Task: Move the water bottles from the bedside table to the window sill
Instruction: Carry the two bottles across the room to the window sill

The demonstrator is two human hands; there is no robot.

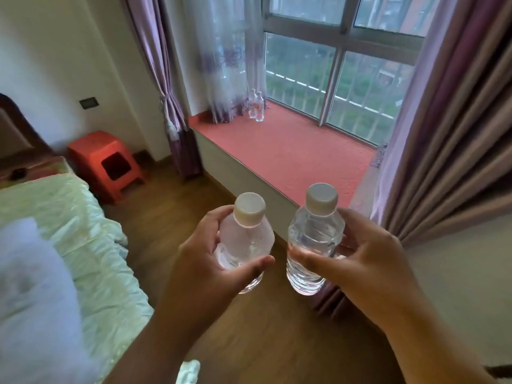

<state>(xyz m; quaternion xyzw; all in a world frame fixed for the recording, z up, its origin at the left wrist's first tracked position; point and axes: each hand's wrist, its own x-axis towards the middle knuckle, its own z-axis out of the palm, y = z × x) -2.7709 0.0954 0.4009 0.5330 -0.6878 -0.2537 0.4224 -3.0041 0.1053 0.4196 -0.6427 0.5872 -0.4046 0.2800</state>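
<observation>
**Inspector:** Hands first. The left hand [206, 250] is curled round a clear water bottle [245, 239], thumb across the front of the body, fingers behind it. The right hand [368, 253] grips a second clear bottle [314, 242] the same way, thumb laid across the lower body.

**Clerk:** Condition of the two bottles?

**Inspector:** Both capped in white, both held roughly upright, side by side and apart, above the wooden floor [263, 342]. The left one tilts slightly toward the camera. Neither touches any surface.

**Clerk:** And the window sill?

**Inspector:** The red sill [291, 151] lies ahead of the hands, below the window [346, 65]. Two more clear bottles [256, 106] stand on it at the far left corner, touching or nearly so, just beside the sheer curtain [221, 65]. I cannot tell whether they are full.

**Clerk:** The bedside table?

**Inspector:** A red plastic stool [108, 162] stands against the wall beside the bed [69, 217], well apart from the hands. Nothing shows on its top.

**Clerk:** Other items?

**Inspector:** Purple drapes [457, 134] hang at the right, another tied back at the left of the sill. A dark wall plate [88, 102] sits above the stool. Pale green bedding covers the bed; the near left corner is blurred.
</observation>
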